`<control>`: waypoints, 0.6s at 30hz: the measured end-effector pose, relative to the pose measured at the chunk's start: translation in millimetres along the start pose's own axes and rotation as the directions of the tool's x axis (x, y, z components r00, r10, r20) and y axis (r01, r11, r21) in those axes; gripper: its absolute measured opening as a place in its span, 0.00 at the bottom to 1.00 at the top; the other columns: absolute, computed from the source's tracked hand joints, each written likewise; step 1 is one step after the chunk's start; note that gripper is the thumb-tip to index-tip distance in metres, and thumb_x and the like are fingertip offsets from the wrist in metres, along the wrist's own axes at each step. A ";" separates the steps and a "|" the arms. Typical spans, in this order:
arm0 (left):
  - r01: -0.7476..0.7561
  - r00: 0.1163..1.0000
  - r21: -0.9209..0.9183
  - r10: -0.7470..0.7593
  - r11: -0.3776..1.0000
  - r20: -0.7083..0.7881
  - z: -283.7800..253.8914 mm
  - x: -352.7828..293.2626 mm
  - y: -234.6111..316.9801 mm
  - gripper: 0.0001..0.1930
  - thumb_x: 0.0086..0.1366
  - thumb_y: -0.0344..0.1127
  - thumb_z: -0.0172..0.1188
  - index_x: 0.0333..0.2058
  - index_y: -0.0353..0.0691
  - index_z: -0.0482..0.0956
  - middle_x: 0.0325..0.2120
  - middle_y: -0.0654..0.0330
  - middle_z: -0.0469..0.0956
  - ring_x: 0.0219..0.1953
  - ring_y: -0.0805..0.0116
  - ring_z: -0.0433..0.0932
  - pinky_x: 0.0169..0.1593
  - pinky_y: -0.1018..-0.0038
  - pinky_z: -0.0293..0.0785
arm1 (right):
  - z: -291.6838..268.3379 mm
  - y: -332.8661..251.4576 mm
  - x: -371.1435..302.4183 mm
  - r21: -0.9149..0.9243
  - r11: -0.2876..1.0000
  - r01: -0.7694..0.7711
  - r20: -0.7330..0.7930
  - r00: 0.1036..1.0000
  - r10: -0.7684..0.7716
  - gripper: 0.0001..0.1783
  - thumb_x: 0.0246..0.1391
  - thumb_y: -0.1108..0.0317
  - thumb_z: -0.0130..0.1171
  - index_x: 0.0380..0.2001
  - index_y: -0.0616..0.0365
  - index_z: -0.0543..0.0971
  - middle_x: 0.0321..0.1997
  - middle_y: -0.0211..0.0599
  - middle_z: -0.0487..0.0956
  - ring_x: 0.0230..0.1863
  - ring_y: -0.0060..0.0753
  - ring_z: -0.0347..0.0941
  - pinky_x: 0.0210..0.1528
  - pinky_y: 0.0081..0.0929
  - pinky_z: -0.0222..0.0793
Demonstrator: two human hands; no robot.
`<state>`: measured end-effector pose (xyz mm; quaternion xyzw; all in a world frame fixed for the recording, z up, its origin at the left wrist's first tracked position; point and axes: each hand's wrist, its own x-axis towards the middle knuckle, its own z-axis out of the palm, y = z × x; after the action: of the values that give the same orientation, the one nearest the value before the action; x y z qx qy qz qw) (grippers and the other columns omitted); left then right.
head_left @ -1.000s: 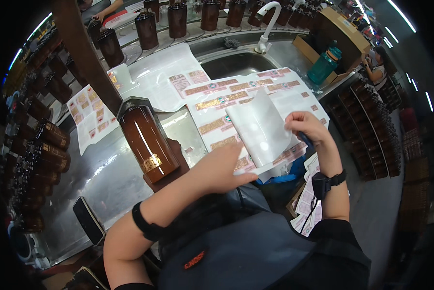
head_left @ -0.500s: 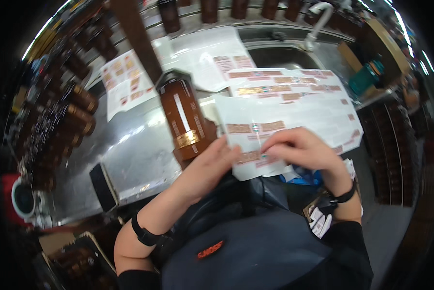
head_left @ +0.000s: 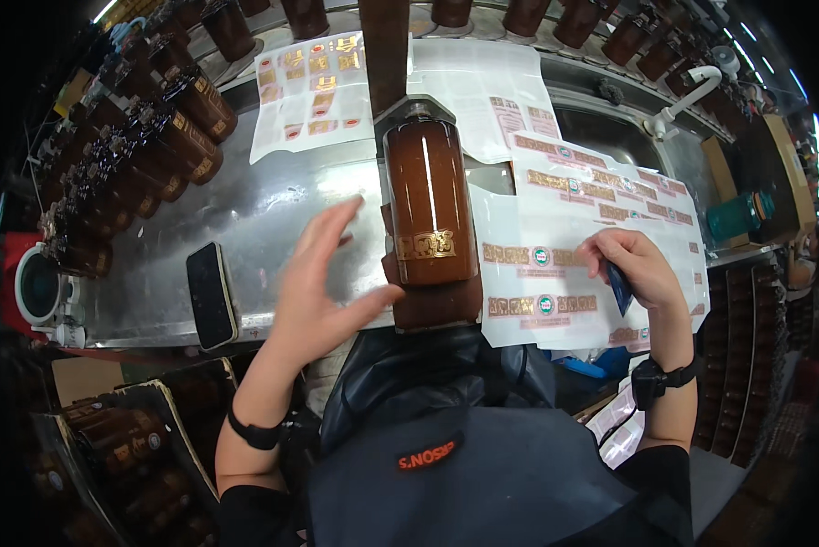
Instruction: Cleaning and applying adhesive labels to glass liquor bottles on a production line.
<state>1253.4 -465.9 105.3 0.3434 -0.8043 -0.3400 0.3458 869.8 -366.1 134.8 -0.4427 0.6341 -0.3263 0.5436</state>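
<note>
A shiny brown bottle (head_left: 428,196) with a gold label (head_left: 426,244) near its lower end lies in a brown cradle (head_left: 441,305) in front of me. My left hand (head_left: 314,283) hovers just left of the bottle, thumb and fingers spread, holding nothing. My right hand (head_left: 642,264) is bent over the sticker sheets, its fingers closed on a dark blue flat scraper (head_left: 617,290) that points down toward the paper. Under it lies a white sticker sheet (head_left: 510,214) bearing gold and pink labels with round green marks. The sheet's near edge reaches the bench front.
A phone (head_left: 211,296) lies on the metal bench (head_left: 273,196). Brown bottles (head_left: 181,146) crowd the left side, and more line the back. Another sticker sheet (head_left: 309,91) lies behind. At the right are a sink with a white tap (head_left: 688,102) and a teal bottle (head_left: 736,217).
My left hand has moved left, away from the sticker sheet, and opened. My right hand has shifted right, and the blue scraper now shows in it. My view has turned slightly.
</note>
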 end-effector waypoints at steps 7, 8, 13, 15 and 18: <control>0.107 0.989 -0.203 -0.084 0.973 0.118 55.6 21.6 -23.4 0.50 0.45 0.36 0.73 0.64 0.30 0.54 0.60 0.40 0.62 0.64 0.44 0.60 0.66 0.61 0.58 | 29.0 -28.2 36.9 -0.101 0.993 0.061 0.090 0.995 -0.052 0.17 0.65 0.60 0.51 0.37 0.64 0.81 0.25 0.26 0.78 0.29 0.13 0.70 0.36 0.14 0.65; 0.056 0.998 -0.092 -0.053 0.994 0.042 54.3 18.6 -19.3 0.50 0.44 0.35 0.73 0.64 0.29 0.54 0.60 0.39 0.62 0.65 0.43 0.58 0.66 0.60 0.57 | 30.9 -31.1 39.1 -0.122 0.991 0.047 0.080 0.996 -0.038 0.17 0.65 0.60 0.51 0.37 0.64 0.81 0.25 0.25 0.78 0.29 0.13 0.69 0.36 0.14 0.65; -0.123 0.992 0.212 0.129 0.969 -0.011 38.5 5.6 -9.7 0.52 0.40 0.32 0.73 0.64 0.28 0.53 0.61 0.41 0.61 0.67 0.45 0.56 0.67 0.59 0.56 | 35.0 -40.8 49.3 -0.197 0.979 -0.053 -0.047 0.998 0.045 0.16 0.64 0.61 0.52 0.37 0.64 0.82 0.25 0.26 0.78 0.30 0.13 0.70 0.37 0.14 0.65; -0.095 0.993 0.192 0.106 0.977 -0.046 40.4 7.6 -12.5 0.55 0.40 0.33 0.74 0.65 0.29 0.51 0.61 0.41 0.60 0.66 0.45 0.57 0.66 0.59 0.57 | 38.2 -42.2 54.5 -0.169 0.986 -0.006 0.026 1.000 0.010 0.16 0.64 0.61 0.53 0.37 0.64 0.82 0.25 0.26 0.78 0.30 0.14 0.70 0.37 0.15 0.65; 0.088 0.996 -0.031 -0.087 0.996 0.023 46.3 13.5 -18.9 0.56 0.39 0.33 0.74 0.66 0.30 0.50 0.61 0.42 0.60 0.65 0.45 0.59 0.66 0.59 0.58 | 43.9 -41.4 61.7 -0.180 0.984 0.004 0.057 0.998 0.007 0.16 0.64 0.61 0.53 0.37 0.64 0.82 0.25 0.26 0.79 0.31 0.14 0.71 0.37 0.15 0.65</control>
<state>1215.7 -472.3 70.2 0.3689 -0.7866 -0.3716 0.3272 920.3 -436.1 138.5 -0.4987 0.6455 -0.2546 0.5195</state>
